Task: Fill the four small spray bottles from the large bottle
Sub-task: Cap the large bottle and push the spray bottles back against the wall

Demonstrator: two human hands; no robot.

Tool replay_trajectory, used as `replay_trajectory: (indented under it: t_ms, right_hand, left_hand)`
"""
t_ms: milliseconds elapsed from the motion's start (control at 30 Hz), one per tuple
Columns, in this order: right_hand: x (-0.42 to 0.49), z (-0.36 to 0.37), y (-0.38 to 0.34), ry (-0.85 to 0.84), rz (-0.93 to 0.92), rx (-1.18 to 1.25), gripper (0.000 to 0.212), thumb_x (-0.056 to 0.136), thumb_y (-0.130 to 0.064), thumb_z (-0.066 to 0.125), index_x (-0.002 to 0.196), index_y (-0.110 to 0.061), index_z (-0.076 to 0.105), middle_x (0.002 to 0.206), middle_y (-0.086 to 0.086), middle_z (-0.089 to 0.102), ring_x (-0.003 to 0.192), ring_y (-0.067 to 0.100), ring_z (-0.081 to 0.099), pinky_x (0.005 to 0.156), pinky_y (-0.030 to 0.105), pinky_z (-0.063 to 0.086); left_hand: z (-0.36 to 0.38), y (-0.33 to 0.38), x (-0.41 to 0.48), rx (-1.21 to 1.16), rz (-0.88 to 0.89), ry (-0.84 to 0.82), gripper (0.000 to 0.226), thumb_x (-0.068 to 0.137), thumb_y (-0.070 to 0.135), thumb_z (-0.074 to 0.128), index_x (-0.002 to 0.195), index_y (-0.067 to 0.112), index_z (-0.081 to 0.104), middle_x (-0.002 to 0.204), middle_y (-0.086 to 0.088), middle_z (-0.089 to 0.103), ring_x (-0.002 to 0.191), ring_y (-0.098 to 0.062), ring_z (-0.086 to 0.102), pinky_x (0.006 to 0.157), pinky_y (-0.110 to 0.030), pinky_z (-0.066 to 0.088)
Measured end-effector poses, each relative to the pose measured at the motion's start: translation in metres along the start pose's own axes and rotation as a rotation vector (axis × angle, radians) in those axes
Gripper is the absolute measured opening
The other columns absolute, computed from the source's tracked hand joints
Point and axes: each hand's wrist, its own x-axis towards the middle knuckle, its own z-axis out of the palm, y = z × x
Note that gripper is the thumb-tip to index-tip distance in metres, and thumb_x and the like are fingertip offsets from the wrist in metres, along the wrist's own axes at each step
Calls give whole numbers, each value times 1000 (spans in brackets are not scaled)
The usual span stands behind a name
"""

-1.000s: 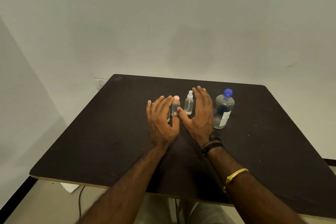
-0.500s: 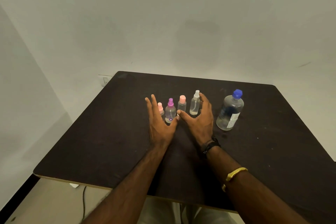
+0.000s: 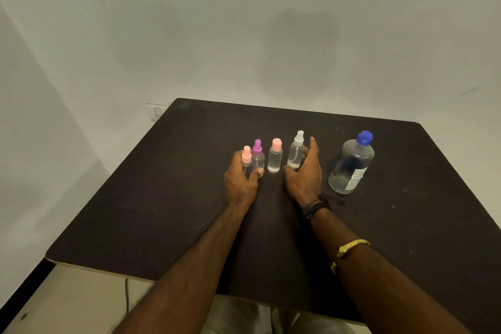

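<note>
Four small clear spray bottles upright in a row: pink-capped point(image 3: 246, 160) inside the left hand's point(image 3: 241, 180) curl, purple point(image 3: 257, 155), pink point(image 3: 275, 156), white point(image 3: 296, 150) at right hand's point(image 3: 305, 173) fingers. Large blue-capped bottle point(image 3: 351, 164) upright, capped, just beyond the right hand, untouched.

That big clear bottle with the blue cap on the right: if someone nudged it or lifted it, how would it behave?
The large clear plastic bottle with the blue cap looks mostly full of clear liquid, so it is probably heavy for its size. It stands upright on the dark table on a wide base, so a light nudge would likely slide it, not tip it. With the cap on, it probably won't spill.
</note>
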Motion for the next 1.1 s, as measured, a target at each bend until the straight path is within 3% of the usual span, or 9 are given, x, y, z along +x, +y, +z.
replay_trajectory:
  t_ms: [100, 200, 267, 433, 667, 833, 1100]
  right_hand:
    - [6, 1, -1, 34, 26, -43, 81, 87, -6, 72, 156, -15, 29, 145, 9, 51, 132, 24, 51, 109, 33, 40]
    - [6, -2, 0, 20, -28, -88, 54, 87, -11, 74, 137, -14, 54, 128, 6, 56, 114, 19, 59, 102, 34, 49]
    - [2, -3, 3, -9, -75, -72, 43, 87, -14, 75, 127, -16, 61, 120, 3, 56, 105, 15, 59, 97, 33, 52]
    - [-2, -7, 5, -160, -51, 74, 41, 91, -13, 66, 127, -26, 53, 123, -8, 60, 112, 11, 57, 97, 32, 50]
    - [4, 2, 4, -296, -133, 128, 37, 91, -15, 68, 121, -34, 57, 115, -14, 67, 106, 7, 64, 95, 37, 55]
    - [7, 7, 9, -298, -60, 184, 30, 92, -19, 71, 120, -24, 62, 113, -7, 70, 105, 13, 67, 96, 48, 56]
    - [4, 10, 5, -285, -86, 220, 37, 85, -12, 78, 115, -30, 66, 111, -7, 72, 105, 12, 68, 96, 45, 57]
  left_hand:
    - [-5, -4, 7, 21, 32, -22, 56, 83, 11, 79, 133, 17, 56, 118, 7, 65, 107, -11, 61, 83, -7, 44]
    - [-7, -7, 11, 14, 57, -31, 53, 82, 11, 80, 130, 16, 56, 115, 7, 66, 104, -10, 62, 77, -1, 43]
    - [-8, -8, 14, 7, 58, -35, 54, 82, 10, 80, 130, 14, 55, 116, 5, 65, 103, -10, 62, 76, -1, 44]
    - [-11, -15, 27, 23, 59, -96, 48, 81, 12, 82, 123, 13, 58, 115, 2, 66, 103, -15, 63, 81, -18, 47]
    - [-20, -24, 39, -12, 96, -181, 49, 77, 15, 86, 121, 15, 65, 113, 4, 72, 104, -11, 68, 90, -27, 55]
    - [-20, -27, 41, -59, 108, -203, 49, 73, 24, 84, 119, 17, 67, 111, 7, 73, 103, -10, 69, 93, -36, 57]
    - [-20, -28, 42, -121, 120, -178, 49, 70, 26, 84, 116, 20, 69, 110, 5, 74, 103, -15, 71, 93, -48, 58]
